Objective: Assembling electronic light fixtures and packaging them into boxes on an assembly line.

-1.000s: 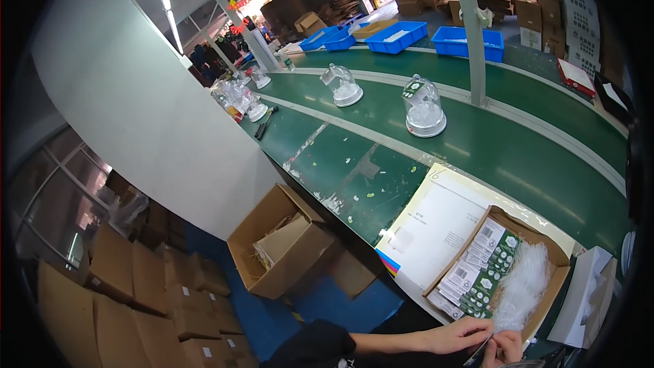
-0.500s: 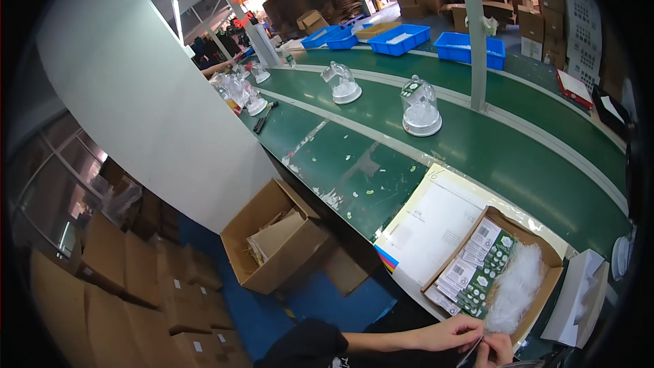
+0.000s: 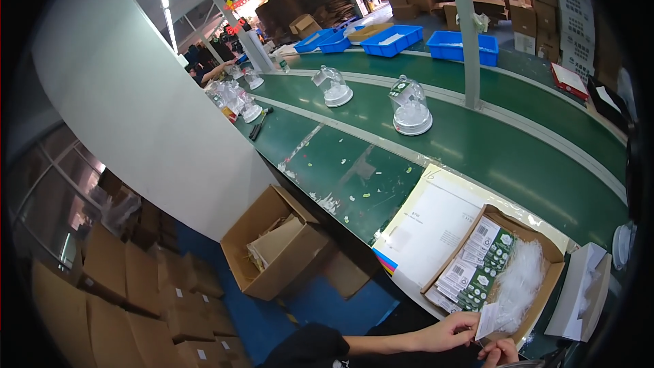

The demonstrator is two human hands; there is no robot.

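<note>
At the lower right, my left hand [image 3: 451, 332] pinches a small white card [image 3: 487, 321] at its left edge. Just right of and below it, my right hand [image 3: 501, 352] is closed with its fingertips together; what they hold is hidden or too thin to make out. Both hands are at the near end of a shallow cardboard tray [image 3: 555, 274]. Inside it lie overlapping green-and-white printed cards [image 3: 470, 278] and, along their right side, a bundle of clear, thin plastic strands [image 3: 521, 285].
Under the tray is a white sheet [image 3: 426, 221] on the green bench [image 3: 354, 170]. A white carton [image 3: 579, 293] stands at right. Clear domes with white bases [image 3: 411, 112] sit on the conveyor [image 3: 477, 138]. An open cardboard box [image 3: 269, 245] stands left. Blue bins [image 3: 392, 41] line the back.
The white card, seen nearly edge-on before, now stands up with its face showing between my hands. My right hand has moved slightly down. The whole view has shifted a little.
</note>
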